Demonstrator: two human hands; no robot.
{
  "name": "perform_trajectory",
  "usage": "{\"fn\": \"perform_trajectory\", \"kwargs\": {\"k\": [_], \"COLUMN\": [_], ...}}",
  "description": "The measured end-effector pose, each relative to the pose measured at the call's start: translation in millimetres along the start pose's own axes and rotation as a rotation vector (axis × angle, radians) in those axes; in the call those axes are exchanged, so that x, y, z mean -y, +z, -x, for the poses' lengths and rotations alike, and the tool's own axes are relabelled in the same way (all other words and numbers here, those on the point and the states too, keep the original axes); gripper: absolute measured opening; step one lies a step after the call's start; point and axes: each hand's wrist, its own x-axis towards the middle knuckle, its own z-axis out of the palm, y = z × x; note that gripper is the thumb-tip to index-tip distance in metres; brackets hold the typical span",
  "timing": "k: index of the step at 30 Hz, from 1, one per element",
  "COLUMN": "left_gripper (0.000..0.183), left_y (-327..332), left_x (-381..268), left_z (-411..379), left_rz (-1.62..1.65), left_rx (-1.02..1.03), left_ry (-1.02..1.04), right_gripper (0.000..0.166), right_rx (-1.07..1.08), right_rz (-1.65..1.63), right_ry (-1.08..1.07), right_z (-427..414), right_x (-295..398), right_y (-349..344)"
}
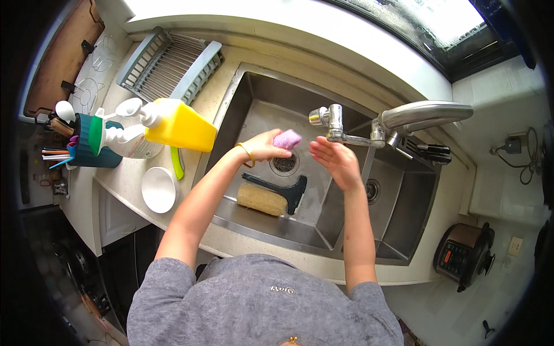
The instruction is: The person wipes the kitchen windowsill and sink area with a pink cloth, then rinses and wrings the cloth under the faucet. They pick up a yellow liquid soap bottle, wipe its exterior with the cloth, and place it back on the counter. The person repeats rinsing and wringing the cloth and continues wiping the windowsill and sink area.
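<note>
My left hand (269,147) holds a bunched pink cloth (287,139) over the drain of the larger basin of a stainless steel sink (264,114). Facing it, my right hand (335,162) is raised with the fingers extended and holds nothing, just below the spout of the chrome faucet (335,121). Beneath my hands, on the basin floor, lie a black squeegee (295,192) and a tan loofah sponge (262,200), side by side. The smaller basin (400,194) with its own drain is right of my right forearm.
Left of the sink stand a yellow pump bottle (186,125), a spray bottle (138,145), a green-handled tool (177,163), a white bowl (159,190) and a teal utensil holder (97,160). A grey dish rack (197,71) is behind them. An electric cooker (461,255) sits at the right.
</note>
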Motion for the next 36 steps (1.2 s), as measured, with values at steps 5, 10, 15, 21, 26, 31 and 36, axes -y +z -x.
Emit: {"fn": "perform_trajectory", "kwargs": {"k": [5, 10, 15, 21, 26, 31, 36], "left_gripper": [0.042, 0.075, 0.073, 0.053, 0.053, 0.061, 0.039], "left_y": [16.8, 51.7, 87.6, 57.7, 34.3, 60.4, 74.9], "left_x": [31.1, 82.9, 52.5, 28.1, 12.0, 6.9, 7.0], "left_z": [-17.3, -36.3, -13.4, 27.8, 60.3, 79.2, 74.4], "left_rz": [0.726, -0.324, 0.054, 0.298, 0.760, 0.659, 1.101], "left_rx": [0.214, -0.398, -0.447, -0.137, -0.104, -0.179, -0.283], "left_ry": [-0.268, -0.350, -0.043, -0.001, -0.003, 0.082, 0.144], "right_gripper": [0.035, 0.038, 0.038, 0.033, 0.026, 0.039, 0.030], "right_rx": [-0.084, -0.473, -0.477, -0.373, -0.316, -0.554, -0.271], "right_rz": [-0.567, 0.916, 0.142, 0.042, 0.025, -0.015, 0.317], "right_ry": [0.218, 0.248, 0.074, 0.007, 0.002, 0.056, 0.061], "right_z": [-12.3, -4.5, -15.6, -13.6, -5.1, -4.1, 17.3], "right_x": [-28.6, -112.7, -119.9, -76.9, -52.3, -47.8, -52.6], "right_y": [-3.6, 1.8, 34.8, 65.0, 86.2, 102.7, 107.7]}}
